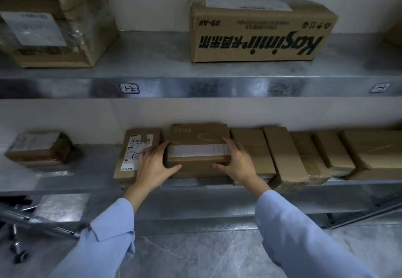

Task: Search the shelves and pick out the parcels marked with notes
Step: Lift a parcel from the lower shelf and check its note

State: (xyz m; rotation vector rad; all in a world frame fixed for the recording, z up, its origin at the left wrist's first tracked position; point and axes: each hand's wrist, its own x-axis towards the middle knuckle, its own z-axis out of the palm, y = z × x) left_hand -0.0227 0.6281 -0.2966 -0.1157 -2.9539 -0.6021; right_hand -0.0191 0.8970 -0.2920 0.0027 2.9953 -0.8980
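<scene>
Hands first: the left hand (155,164) and the right hand (237,161) clasp one brown parcel (199,138) from either side. Their fingers lie along its top edges and their thumbs press against its front face, so the box sits squarely between the two palms. A white label strip (199,150) runs across the parcel's top, its print too blurred to read. The parcel is on the lower shelf (91,169), near the front lip; whether it rests there or is just lifted I cannot tell. Under the left hand's fingers lies a flat box (134,147) with a printed shipping label and a small handwritten sticker. Just past the right hand, a row of plain brown parcels (285,156) leans one against another toward the right end. Well apart to the left sits a small taped parcel (38,149). On the upper shelf (152,69) stand a crumpled carton (56,23) and a long carton (258,32) with "Kasimir" printed upside down. Light blue sleeves (113,230) cover both forearms.
</scene>
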